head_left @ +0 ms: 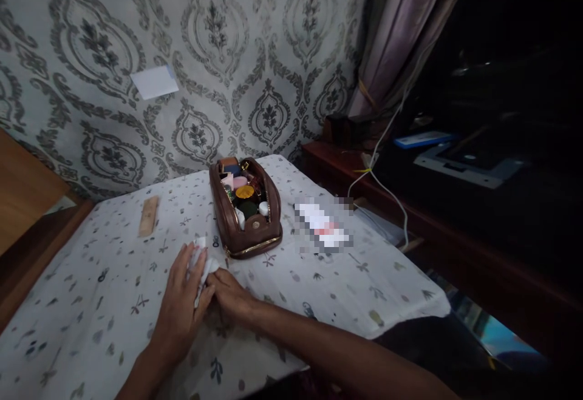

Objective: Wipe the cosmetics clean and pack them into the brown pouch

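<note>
1. Nearest, in front of the brown zippered bag [252,237], the left hand [180,294] lies with fingers extended over a crumpled white cloth [209,266].
2. Beside it, also in front of the bag, the right hand [228,294] has curled fingers gripping the cloth's right side.
3. The bag stands unzipped on the printed tablecloth [341,297], holding an orange-yellow lidded jar [245,192] and white-capped containers [263,208].
4. Right of the bag lies a pixelated white-and-red item [323,226]; left, a flat wooden block [148,216].
5. Behind the bag rises damask wallpaper [268,111], bearing a white paper [155,82].
</note>
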Action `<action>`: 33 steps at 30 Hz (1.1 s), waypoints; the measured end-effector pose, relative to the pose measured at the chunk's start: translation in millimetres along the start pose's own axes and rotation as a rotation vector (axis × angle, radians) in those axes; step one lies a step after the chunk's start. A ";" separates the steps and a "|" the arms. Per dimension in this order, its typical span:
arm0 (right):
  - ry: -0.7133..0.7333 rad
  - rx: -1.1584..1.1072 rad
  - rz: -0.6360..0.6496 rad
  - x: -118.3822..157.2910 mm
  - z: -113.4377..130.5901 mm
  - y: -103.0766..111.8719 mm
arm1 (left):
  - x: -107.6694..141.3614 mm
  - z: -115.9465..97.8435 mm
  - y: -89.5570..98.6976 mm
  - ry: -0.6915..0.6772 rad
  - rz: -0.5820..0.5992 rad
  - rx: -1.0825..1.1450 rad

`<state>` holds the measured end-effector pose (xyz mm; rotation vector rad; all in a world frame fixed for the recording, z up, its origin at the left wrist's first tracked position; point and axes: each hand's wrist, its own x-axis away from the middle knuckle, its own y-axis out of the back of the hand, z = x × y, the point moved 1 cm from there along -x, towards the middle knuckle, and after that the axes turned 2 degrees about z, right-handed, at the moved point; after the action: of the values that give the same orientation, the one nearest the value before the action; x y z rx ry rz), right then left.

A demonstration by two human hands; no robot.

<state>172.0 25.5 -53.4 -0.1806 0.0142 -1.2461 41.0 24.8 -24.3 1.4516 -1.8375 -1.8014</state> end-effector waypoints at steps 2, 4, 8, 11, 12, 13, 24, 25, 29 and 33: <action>-0.014 -0.122 0.062 -0.5 -1.6 -2.9 | -7.0 0.5 2.0 0.027 0.018 0.029; -0.006 -0.233 0.117 0.2 -1.7 -6.0 | -15.8 3.0 5.4 0.092 0.016 0.062; 0.027 -0.295 0.227 6.6 4.9 -5.4 | -33.1 9.8 15.1 0.244 -0.043 0.100; 0.041 -0.291 0.282 11.1 11.3 -0.7 | -41.3 14.6 23.1 0.329 -0.098 0.137; 0.038 -0.288 0.292 11.6 12.4 0.6 | -42.9 16.3 25.3 0.366 -0.118 0.164; 0.030 -0.289 0.288 11.4 12.8 1.7 | -44.0 18.1 27.2 0.406 -0.141 0.201; -0.004 -0.417 0.151 0.1 0.7 1.1 | -42.7 28.5 13.7 0.953 -0.481 1.039; -0.011 -0.427 0.158 -0.1 -0.3 0.8 | -42.7 27.5 13.0 0.978 -0.499 1.072; -0.030 -0.482 0.190 -1.2 -5.4 -0.2 | -44.6 28.4 13.1 1.045 -0.563 1.232; -0.024 -0.558 0.192 -1.1 -5.2 -1.5 | -47.8 34.5 11.7 1.067 -0.569 1.398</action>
<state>169.6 25.4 -58.4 -0.6621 0.3534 -1.0242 34.8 79.5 -0.1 2.6354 -1.9393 0.7077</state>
